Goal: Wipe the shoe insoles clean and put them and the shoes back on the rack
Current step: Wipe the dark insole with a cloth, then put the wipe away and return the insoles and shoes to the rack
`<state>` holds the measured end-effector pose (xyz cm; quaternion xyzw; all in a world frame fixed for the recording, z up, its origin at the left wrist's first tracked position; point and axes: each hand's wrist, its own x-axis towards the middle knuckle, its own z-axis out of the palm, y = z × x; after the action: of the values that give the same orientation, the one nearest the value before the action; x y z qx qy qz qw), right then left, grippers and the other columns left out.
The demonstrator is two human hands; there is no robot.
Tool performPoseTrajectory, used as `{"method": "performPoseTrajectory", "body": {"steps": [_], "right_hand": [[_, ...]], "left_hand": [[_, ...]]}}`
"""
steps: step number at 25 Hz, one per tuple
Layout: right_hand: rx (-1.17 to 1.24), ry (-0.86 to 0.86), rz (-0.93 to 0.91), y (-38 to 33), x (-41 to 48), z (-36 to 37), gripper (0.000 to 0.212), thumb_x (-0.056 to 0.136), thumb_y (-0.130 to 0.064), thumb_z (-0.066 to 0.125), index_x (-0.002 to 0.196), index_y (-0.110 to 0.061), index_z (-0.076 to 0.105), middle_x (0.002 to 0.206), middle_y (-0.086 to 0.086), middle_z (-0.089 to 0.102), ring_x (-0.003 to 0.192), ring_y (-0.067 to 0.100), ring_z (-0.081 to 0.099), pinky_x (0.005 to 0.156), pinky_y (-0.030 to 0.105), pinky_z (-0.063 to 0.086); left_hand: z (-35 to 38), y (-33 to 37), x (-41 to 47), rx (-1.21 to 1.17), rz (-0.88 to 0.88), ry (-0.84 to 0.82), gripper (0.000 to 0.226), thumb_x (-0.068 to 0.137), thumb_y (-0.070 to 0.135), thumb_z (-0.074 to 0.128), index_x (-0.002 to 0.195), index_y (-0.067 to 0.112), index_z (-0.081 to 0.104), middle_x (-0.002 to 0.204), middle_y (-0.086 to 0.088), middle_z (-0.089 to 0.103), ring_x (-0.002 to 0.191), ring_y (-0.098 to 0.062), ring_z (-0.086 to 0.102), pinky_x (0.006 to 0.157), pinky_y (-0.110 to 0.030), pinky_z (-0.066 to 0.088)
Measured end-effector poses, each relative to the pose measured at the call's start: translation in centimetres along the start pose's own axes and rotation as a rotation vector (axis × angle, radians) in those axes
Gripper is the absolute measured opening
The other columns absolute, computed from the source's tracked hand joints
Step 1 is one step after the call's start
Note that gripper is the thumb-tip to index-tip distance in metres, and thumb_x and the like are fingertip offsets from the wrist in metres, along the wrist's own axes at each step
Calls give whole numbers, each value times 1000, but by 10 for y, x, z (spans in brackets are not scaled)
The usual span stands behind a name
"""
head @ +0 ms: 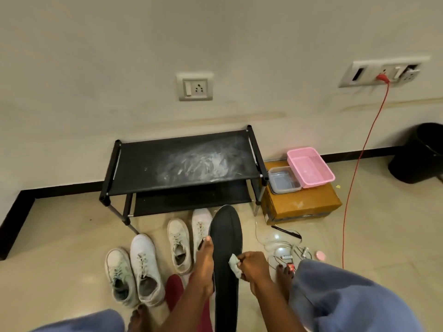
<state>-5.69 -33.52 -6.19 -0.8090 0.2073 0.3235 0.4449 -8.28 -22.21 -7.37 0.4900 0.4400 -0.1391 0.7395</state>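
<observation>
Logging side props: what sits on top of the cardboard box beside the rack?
A clear plastic container and a pink basket sit on the cardboard box. The box top beneath them is covered.

the rack (pixel 182 161) stood against the wall. just beside it at three o'clock sat a box (pixel 299 207), with a tub (pixel 284 179) and a basket (pixel 310 167) on top, the basket at the tub's two o'clock. at the rack's six o'clock four shoes (pixel 146 259) lay on the floor. at their three o'clock was the insole (pixel 226 238), the left hand (pixel 205 267) holding its nine o'clock edge, the right hand (pixel 255 267) pinching a cloth (pixel 235 263) at its three.
</observation>
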Motion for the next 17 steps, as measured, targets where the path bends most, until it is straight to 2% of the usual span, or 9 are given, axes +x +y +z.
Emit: {"method": "performPoseTrajectory", "body": {"steps": [2,4,6,7,8,10,12,14,17], "right_hand": [[-36,-4,75,30,41,6,22,88,-6,53,105,-1,67,109,18,66,101,32,62,92,34,50],[10,27,155,53,69,5,23,88,-5,53,105,1,66,111,19,65,105,33,61,87,33,50],[43,75,229,80,105,6,22,86,-3,53,102,1,66,110,20,64,105,34,60,81,31,50],[3,79,247,92,124,7,22,86,-4,53,103,-2,67,109,17,65,105,32,60,74,26,48],[-31,71,262,102,141,10,21,87,-7,53,103,-5,67,109,14,65,105,29,60,68,22,45],[-158,32,253,124,178,18,22,90,-20,54,103,-8,67,109,9,66,104,24,60,68,18,43],[-263,35,260,145,211,27,34,91,-38,53,101,-9,68,108,8,68,103,22,61,81,20,43],[-278,11,273,159,235,35,39,91,-41,52,103,-7,67,110,9,67,106,22,60,89,22,41],[-331,38,291,180,267,44,38,93,-38,49,108,-7,66,114,9,66,109,23,59,91,24,41]], "left_hand": [[14,-27,44,106,-14,40,69,90,57,38,141,12,40,145,-7,40,132,-29,41,111,-41,33],[26,-48,75,245,33,91,47,100,35,38,136,6,45,138,-9,46,128,-28,44,104,-34,35],[37,-71,112,349,21,68,30,101,19,39,117,1,58,118,-13,57,107,-27,54,87,-28,40],[40,-84,132,384,-40,38,23,101,14,39,100,6,60,103,-12,58,93,-25,54,78,-27,40],[41,-100,154,410,-80,27,24,100,11,39,85,15,56,90,-8,55,85,-24,53,74,-29,40],[44,-129,188,488,-125,21,30,99,10,38,75,25,49,78,-4,49,79,-25,53,74,-32,41],[45,-150,215,524,-193,25,27,98,8,37,81,20,55,71,-3,47,66,-18,48,68,-30,39],[45,-164,237,509,-270,32,26,98,6,38,89,13,61,69,-6,47,60,-17,44,61,-27,37],[46,-189,268,638,-340,-29,31,99,9,37,124,11,55,83,-14,51,66,-19,45,65,-27,38]]}}
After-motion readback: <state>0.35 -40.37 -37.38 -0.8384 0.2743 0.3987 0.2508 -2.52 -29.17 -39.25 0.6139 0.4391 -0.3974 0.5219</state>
